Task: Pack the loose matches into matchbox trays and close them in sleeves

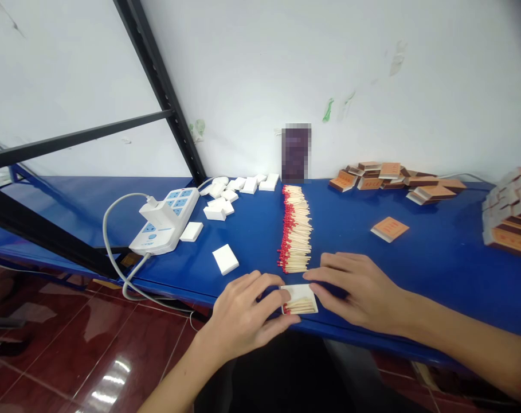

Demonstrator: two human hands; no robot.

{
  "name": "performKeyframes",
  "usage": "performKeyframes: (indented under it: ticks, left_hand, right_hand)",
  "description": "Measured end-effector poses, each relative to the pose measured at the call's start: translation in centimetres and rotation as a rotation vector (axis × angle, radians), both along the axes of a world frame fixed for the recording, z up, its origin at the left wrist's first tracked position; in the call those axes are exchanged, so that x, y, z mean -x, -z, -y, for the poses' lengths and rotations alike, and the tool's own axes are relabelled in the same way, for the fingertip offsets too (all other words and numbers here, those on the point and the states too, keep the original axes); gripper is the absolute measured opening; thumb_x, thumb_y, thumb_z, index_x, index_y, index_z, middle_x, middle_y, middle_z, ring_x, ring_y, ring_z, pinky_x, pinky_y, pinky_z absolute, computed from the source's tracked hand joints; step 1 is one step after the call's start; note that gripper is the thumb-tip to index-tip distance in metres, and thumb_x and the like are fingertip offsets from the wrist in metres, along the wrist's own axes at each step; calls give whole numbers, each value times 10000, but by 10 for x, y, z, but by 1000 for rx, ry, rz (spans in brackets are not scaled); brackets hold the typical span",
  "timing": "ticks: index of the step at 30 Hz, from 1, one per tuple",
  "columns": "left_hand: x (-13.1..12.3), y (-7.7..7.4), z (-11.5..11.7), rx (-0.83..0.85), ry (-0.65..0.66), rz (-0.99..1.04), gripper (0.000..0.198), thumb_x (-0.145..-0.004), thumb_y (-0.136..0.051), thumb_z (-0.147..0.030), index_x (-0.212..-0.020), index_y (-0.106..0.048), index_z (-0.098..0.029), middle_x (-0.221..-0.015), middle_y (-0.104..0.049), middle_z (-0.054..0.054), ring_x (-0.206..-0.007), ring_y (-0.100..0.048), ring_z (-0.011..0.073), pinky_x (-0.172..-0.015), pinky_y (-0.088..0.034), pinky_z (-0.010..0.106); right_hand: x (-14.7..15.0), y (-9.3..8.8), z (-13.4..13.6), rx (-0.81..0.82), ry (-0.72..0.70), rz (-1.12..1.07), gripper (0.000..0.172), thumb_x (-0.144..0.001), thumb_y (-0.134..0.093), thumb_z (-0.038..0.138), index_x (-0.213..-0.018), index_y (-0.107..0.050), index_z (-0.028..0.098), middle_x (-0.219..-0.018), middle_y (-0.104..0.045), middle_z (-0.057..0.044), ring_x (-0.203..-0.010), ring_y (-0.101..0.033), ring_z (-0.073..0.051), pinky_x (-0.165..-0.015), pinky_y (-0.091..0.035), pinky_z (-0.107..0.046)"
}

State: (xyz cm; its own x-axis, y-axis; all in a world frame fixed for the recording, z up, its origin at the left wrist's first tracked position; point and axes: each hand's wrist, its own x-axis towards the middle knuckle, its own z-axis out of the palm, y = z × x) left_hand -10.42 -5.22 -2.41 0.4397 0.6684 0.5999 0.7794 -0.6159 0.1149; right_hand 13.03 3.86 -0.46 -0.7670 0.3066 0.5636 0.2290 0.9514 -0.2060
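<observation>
Just below the row of matches [298,229], whose long axis runs up the frame's centre, the left hand [248,307] pinches a crosswise white tray [300,291], while the right hand [358,288], nearer at the row's lower right, has thumb and forefinger slightly parted.

Dark rectangle [297,154], details blurred

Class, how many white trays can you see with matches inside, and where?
1. The white tray is at the near edge of the table, between the left hand and right hand, its matches partly filling it. The other white pieces show none, but could hide some.
</observation>
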Motion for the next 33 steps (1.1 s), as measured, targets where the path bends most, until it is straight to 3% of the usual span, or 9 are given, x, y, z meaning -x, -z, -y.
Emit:
performKeyframes:
  ticks: [5, 9, 14, 21, 28, 33]
  left_hand:
    - [-1, -1, 0, 10, -2, 3, 271, -993, -547, -435, -998, -669, -194, -933, -717, 49, -777, -642, 183, -689, -536, 311]
    - [-1, 1, 0, -10, -15, -3, 277, -980, -565, -448, -1018, -677, -197, -924, -708, 47, -762, -644, 180, -667, -538, 303]
    - [-1, 2, 1, -21, -19, -4, 244, -971, -593, -408, -1078, -676, -205, -988, -714, 53, -861, -678, 185, -811, -562, 329]
    - [0, 0, 2, -40, 28, 26, 219, -943, -648, -404, -1020, -668, -200, -1010, -723, 60, -840, -660, 190, -752, -539, 322]
    - [-1, 0, 0, -32, 61, 32, 275, -898, -703, -414, -1035, -657, -180, -927, -744, 38, -775, -636, 183, -699, -530, 317]
    - [-2, -1, 1, 2, 27, 0, 358, -906, -667, -467, -1118, -663, -179, -1013, -744, 62, -847, -654, 209, -751, -550, 339]
  right_hand:
    - [1, -4, 6, 22, -152, 78, 164, -963, -504, 186, -1005, -662, 192, -735, -569, 4, -613, -479, -135, -615, -385, -270]
    - [2, -5, 10, 20, -164, 104, 173, -957, -501, 186, -1027, -659, 194, -749, -576, 1, -623, -491, -139, -630, -397, -272]
    - [0, -5, 10, 24, -144, 128, 168, -957, -495, 199, -974, -661, 189, -753, -586, -6, -621, -502, -137, -622, -396, -284]
    - [0, -1, 5, -16, -18, -28, 171, -969, -507, 167, -968, -678, 171, -722, -618, -14, -627, -550, -142, -597, -397, -286]
    - [2, 4, -3, 67, 86, 117, 253, -980, -476, 167, -1038, -722, 169, -757, -630, -24, -606, -581, -148, -558, -400, -281]
    - [1, 3, -3, 78, 103, 184, 294, -995, -448, 183, -1091, -726, 169, -779, -637, -34, -628, -606, -156, -558, -400, -278]
